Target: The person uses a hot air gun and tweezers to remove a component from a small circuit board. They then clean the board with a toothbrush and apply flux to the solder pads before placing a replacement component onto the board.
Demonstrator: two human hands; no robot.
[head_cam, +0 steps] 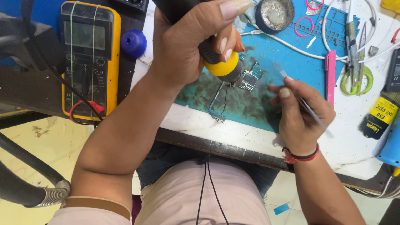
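Two hands [187, 46] [302, 112], one nozzle tool [221, 64], one tweezers [308, 106], one circuit board [249, 79].

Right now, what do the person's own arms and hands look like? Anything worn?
Both forearms are bare, no gloves. The right hand has a red and black thread band around its wrist. The left hand has long, unpainted nails on its fingers and no ring or wristband that shows. The left upper arm ends in a short pale pink sleeve with a tan cuff.
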